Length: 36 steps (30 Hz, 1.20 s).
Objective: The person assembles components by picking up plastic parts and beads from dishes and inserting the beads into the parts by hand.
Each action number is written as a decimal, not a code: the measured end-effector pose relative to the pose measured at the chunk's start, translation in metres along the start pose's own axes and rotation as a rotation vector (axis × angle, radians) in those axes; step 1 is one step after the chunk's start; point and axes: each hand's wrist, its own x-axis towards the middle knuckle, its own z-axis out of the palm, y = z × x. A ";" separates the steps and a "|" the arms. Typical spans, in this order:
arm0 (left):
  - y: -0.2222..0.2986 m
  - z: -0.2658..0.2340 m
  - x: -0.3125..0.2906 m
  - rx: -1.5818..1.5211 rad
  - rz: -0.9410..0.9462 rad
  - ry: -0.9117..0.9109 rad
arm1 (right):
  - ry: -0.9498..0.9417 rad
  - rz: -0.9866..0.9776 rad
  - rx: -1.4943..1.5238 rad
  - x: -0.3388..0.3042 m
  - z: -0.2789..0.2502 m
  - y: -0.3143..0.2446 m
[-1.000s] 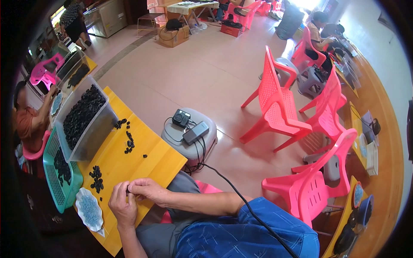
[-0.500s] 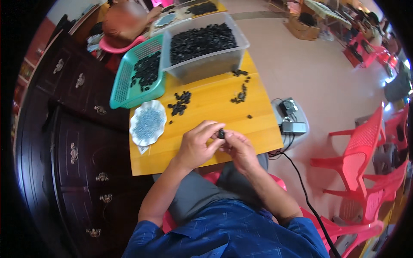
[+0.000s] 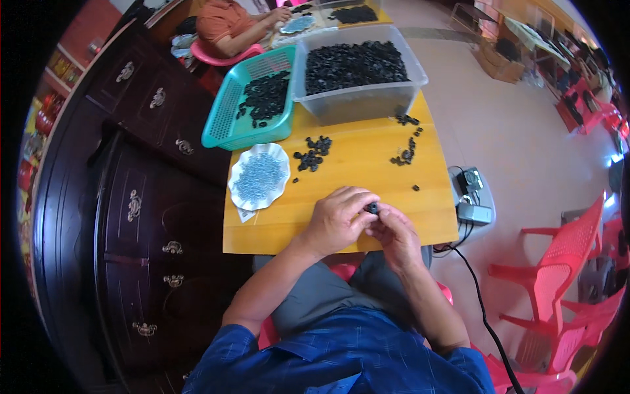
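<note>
Over the table's near edge, my left hand [image 3: 338, 220] pinches a small black ridged round part [image 3: 372, 208] between thumb and forefinger. My right hand [image 3: 398, 238] meets it from the other side, thumb and fingertips closed against the same part. The lower fingers of both hands are partly hidden. Left of my hands is a white scalloped dish [image 3: 237, 172] full of thin, pale-blue small pieces. A loose pile of black parts [image 3: 313, 154] lies beyond the dish's right side, and a scattered line of smaller black pieces [image 3: 408, 152] runs along the right.
A clear plastic bin [image 3: 357, 106] heaped with black parts stands at the back, beside a green basket [image 3: 246, 136] holding more. A co-worker in an orange shirt [image 3: 223, 26] sits beyond. Dark drawers [image 3: 197, 217] border the left; red chairs [image 3: 558, 269] and a cable [image 3: 482, 308] are right.
My view has swung left, so the table and hands appear farther right. The black part has tilted in my fingers, its round end now more toward me. Both hands keep their grip.
</note>
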 end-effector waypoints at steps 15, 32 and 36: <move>0.002 -0.023 -0.004 -0.050 -0.054 -0.129 | -0.068 0.129 -0.126 -0.003 0.006 0.000; -0.027 -0.095 0.080 0.399 -0.067 -0.149 | -0.095 0.126 -0.205 -0.004 0.005 0.006; 0.047 -0.051 0.075 0.278 0.286 -0.192 | -0.135 0.090 -0.266 -0.007 0.008 0.011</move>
